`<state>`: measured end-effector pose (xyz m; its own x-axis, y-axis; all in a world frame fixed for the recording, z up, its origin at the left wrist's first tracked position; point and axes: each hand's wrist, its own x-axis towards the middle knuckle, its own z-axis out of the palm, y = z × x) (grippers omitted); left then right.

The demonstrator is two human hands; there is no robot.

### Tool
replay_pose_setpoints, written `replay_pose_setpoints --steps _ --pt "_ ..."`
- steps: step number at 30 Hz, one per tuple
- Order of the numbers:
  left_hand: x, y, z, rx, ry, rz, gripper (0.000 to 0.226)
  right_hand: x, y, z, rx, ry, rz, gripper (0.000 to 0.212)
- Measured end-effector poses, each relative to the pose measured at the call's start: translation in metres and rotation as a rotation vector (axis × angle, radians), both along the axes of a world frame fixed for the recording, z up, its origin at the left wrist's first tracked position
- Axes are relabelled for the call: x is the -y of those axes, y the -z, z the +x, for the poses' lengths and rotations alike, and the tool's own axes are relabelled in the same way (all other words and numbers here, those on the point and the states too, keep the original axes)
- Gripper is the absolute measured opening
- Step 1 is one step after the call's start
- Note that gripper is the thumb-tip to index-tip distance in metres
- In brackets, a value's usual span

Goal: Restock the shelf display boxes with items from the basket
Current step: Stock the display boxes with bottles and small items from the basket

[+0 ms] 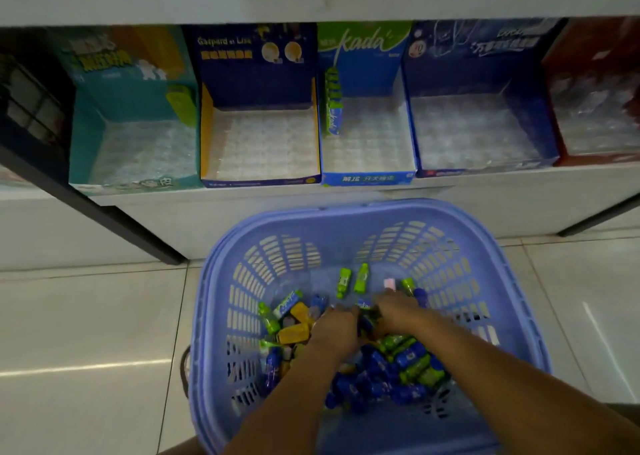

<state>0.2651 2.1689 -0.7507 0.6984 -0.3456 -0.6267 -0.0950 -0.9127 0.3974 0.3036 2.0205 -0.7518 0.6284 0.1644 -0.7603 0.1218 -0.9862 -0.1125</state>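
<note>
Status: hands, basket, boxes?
Left hand, right hand in blue plastic basket among small packs; grip unclear. Blue cardboard Kada box: one row of green packs. White shelf unobstructed.

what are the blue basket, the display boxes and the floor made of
Basket: moulded plastic, matte light blue, judging by the slotted walls and rounded rim. Display boxes: printed cardboard, slightly glossy, with folded flat panels; the clear dimpled insert inside looks like thin plastic. Floor: probably glazed tile, shown by grout lines and bright reflections.
</note>
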Motion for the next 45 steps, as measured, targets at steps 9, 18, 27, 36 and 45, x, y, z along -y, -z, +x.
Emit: replay_pose_setpoints --steps 9,18,27,36,45 --pt "0.004 0.006 0.014 -0.110 -0.208 -0.038 0.025 0.015 -0.010 0.011 -0.137 -0.013 -0.075 0.055" --pt "-0.024 -0.048 0.046 -0.429 -0.905 -0.691 0.027 0.031 -0.086 0.012 -0.159 0.542 0.624 0.024" --pt "-0.037 -0.155 0.056 -0.347 -0.650 -1.046 0.011 0.017 -0.201 0.017 0.192 0.497 1.090 0.035" --pt "-0.054 -0.203 0.064 0.026 -0.747 -1.188 0.012 -0.015 -0.245 0.034 0.355 0.693 1.380 0.027" --pt "-0.036 -0.213 0.077 0.460 -0.748 -0.974 0.032 0.037 -0.262 0.111 0.945 0.836 1.126 0.024"
